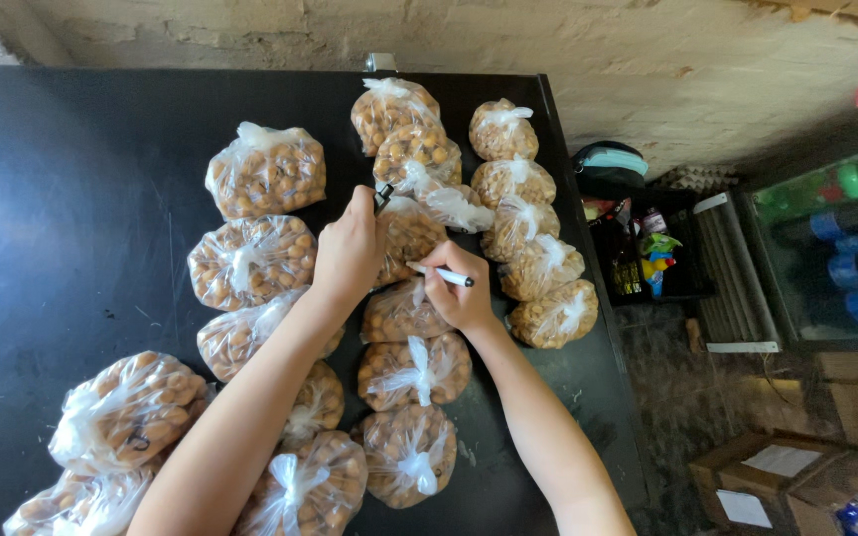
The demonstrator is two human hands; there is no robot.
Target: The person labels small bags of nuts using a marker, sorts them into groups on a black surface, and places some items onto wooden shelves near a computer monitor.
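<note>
My left hand (348, 250) rests on a clear bag of brown round nuts (411, 233) in the middle of the black table (71, 218) and pinches a small dark pen cap (382, 197) between its fingers. My right hand (459, 293) grips a white marker pen (444, 275), its tip against the same bag. Several more knotted bags of nuts lie around both hands, in rows to the left (266, 171), to the right (513, 182) and toward me (412, 369).
The table's right edge runs near the rightmost bag (554, 314). Beyond it stand a black crate of small items (638, 253), a glass-fronted cooler with bottles (831, 248) and cardboard boxes (777, 476) on the floor. A rough pale wall (548, 40) backs the table.
</note>
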